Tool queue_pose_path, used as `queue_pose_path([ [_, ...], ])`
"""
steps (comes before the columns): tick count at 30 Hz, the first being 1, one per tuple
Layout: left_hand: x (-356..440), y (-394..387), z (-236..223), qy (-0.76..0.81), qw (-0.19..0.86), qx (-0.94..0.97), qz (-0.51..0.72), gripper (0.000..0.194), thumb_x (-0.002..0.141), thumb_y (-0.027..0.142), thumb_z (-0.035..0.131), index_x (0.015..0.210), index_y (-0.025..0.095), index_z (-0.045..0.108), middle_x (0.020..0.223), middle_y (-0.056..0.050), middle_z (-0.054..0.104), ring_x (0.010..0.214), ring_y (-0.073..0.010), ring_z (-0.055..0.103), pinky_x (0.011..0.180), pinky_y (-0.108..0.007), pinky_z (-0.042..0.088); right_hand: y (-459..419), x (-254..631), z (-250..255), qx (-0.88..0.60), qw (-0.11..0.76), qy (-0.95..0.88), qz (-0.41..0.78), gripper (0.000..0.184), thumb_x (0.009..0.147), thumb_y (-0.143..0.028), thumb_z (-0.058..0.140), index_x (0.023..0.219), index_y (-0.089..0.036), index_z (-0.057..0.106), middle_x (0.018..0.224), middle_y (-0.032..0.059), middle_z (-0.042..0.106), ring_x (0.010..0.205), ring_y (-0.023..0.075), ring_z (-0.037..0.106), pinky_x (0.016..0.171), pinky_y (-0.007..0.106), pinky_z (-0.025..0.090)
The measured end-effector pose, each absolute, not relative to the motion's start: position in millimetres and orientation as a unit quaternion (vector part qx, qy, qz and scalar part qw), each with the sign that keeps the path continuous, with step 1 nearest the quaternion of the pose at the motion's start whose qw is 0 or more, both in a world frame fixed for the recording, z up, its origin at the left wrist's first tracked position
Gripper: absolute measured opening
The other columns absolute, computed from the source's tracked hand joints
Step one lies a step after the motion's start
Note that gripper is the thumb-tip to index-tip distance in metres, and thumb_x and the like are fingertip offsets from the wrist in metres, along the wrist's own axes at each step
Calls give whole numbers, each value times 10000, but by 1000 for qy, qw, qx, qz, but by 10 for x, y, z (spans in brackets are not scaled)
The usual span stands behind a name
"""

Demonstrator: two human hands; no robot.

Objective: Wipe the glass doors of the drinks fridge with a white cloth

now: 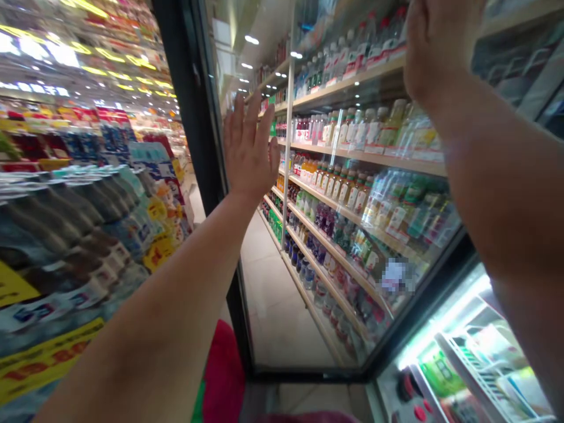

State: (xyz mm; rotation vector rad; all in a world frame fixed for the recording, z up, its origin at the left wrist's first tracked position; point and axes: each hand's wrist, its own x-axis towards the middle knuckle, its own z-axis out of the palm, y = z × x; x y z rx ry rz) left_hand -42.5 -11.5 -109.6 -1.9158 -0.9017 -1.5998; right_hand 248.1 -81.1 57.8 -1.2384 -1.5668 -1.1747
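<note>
A glass cooler door (308, 374) with a black frame stands open and tilted in front of me. My left hand (251, 150) is raised at its left side, palm toward the pane and fingers stretched out. It looks laid flat against the glass near the black edge, with nothing held. My right hand (440, 50) is up at the top right, in front of the pane; the picture's top edge cuts off its fingers, so its grip does not show. Rows of bottled drinks (348, 185) on wooden shelves appear in the glass.
Shrink-wrapped bottle packs (57, 229) are stacked on the left, with yellow price signs (53, 358). Lower right, the lit cooler holds packaged goods (440, 373) on racks. A red cloth-like thing (224, 373) shows below my left forearm. Tiled floor (282, 305) shows through the glass.
</note>
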Motion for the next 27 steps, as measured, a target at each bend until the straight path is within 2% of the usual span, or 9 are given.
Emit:
queue_pose_path([
  [4,-435,-112,-1084,-322,223,-708,-588,752,946,687,341,1568,268,402,1666,178,182,1595,-185,-51,1344,-428,-72,-795,2375,85,-446,364,-664,-477,543,1119,-395,287,1614,-170,298,1701,69,225,1586,276,154,1273,503,172],
  [9,-465,-91,-1092,-284,215,-720,-596,721,964,661,265,1573,293,385,1656,214,120,1583,-112,-80,1329,-395,-123,-674,2301,-612,-435,342,-696,-458,487,1096,-356,313,1581,-335,353,1686,-78,263,1589,206,154,1311,516,190],
  [12,-460,-80,-1089,-285,197,-727,-593,763,933,686,304,1588,300,360,1652,223,126,1545,-79,-209,1307,-363,-200,-668,2246,-1144,-402,325,-725,-456,508,1070,-304,377,1578,-322,378,1670,-61,308,1584,233,191,1299,538,219],
  [14,-452,-81,-1086,-288,188,-728,-593,802,908,711,337,1595,297,347,1651,226,140,1520,-95,-277,1294,-369,-238,-701,2222,-1520,-363,314,-749,-455,552,1047,-242,403,1591,-322,365,1660,-52,334,1586,234,192,1303,515,218],
  [16,-446,-94,-1086,-293,193,-726,-592,790,922,702,332,1595,288,350,1656,219,124,1543,-130,-238,1304,-394,-215,-749,2223,-1862,-324,299,-769,-463,592,1023,-198,431,1598,-320,361,1643,-41,374,1580,222,218,1313,473,189],
  [19,-434,-154,-1093,-309,226,-717,-583,733,980,641,264,1591,251,372,1672,163,118,1590,-161,-70,1336,-437,-102,-805,2293,-2197,-265,253,-793,-486,615,984,-163,486,1583,-268,398,1609,-16,437,1555,210,290,1326,429,107],
  [21,-418,-217,-1101,-326,258,-704,-576,720,1003,613,226,1583,223,397,1678,124,152,1594,-158,-9,1348,-448,-21,-805,2380,-2247,-217,213,-816,-491,617,970,-162,500,1575,-239,410,1605,-8,441,1547,201,308,1331,415,63],
  [23,-398,-278,-1109,-336,282,-691,-574,709,1013,602,216,1582,223,405,1679,119,161,1590,-149,-29,1352,-450,19,-772,2469,-2144,-170,176,-840,-484,626,967,-163,499,1580,-243,399,1623,-13,410,1553,184,294,1334,405,60],
  [27,-382,-296,-1118,-333,306,-697,-556,631,1040,557,241,1599,292,368,1682,146,122,1579,-129,-89,1345,-462,-16,-686,2504,-1558,-181,188,-836,-482,624,982,-161,486,1580,-313,392,1651,-47,355,1568,175,255,1326,439,152],
])
